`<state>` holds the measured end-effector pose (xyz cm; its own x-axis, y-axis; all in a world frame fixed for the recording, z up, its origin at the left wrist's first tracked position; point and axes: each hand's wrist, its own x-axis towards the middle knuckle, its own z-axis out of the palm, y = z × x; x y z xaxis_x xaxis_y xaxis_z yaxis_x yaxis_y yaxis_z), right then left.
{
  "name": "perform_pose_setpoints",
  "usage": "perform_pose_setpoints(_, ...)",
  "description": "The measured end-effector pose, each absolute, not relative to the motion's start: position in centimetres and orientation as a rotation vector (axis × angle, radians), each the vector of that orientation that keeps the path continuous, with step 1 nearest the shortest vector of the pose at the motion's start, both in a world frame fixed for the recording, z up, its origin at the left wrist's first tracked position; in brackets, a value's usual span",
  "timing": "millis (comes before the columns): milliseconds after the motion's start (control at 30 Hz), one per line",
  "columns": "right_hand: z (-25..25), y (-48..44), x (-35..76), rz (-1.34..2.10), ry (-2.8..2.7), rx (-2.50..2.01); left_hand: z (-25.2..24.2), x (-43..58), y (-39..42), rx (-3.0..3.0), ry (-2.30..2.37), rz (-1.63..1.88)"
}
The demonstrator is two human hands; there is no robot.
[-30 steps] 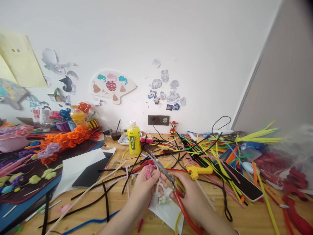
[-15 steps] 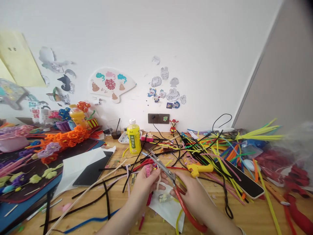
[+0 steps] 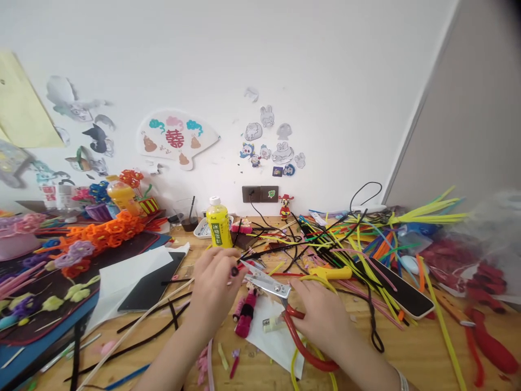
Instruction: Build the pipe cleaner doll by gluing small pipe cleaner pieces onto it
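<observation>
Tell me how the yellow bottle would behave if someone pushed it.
The bottle stands upright, taller than it is wide, so a high push would probably tip it. Its rounded sides suggest it could roll once down. The white cap looks closed, so it likely wouldn't spill.

"What are we counting just beyond our left hand (image 3: 217,274)?"
"One yellow bottle (image 3: 220,220); we're holding one pair of scissors (image 3: 279,288) in our right hand (image 3: 321,309), seeing one glue gun (image 3: 334,272) beyond, one phone (image 3: 411,296) rightward."
</observation>
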<state>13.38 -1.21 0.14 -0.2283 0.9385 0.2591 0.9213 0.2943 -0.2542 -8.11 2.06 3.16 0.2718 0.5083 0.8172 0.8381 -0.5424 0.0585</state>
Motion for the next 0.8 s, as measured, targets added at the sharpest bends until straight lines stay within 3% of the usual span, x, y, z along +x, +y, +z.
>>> perform_pose_setpoints(400, -0.1, -1.4, 13.3, -0.155, -2.311, -1.642, 1.8, -7.4, 2.4, -2.718, -1.09, -0.692)
perform_pose_setpoints(800, 0.1, -1.4, 13.6, -0.102, -2.264, -1.619, 1.1, -7.5, 2.5, -2.715, -1.081, -0.776)
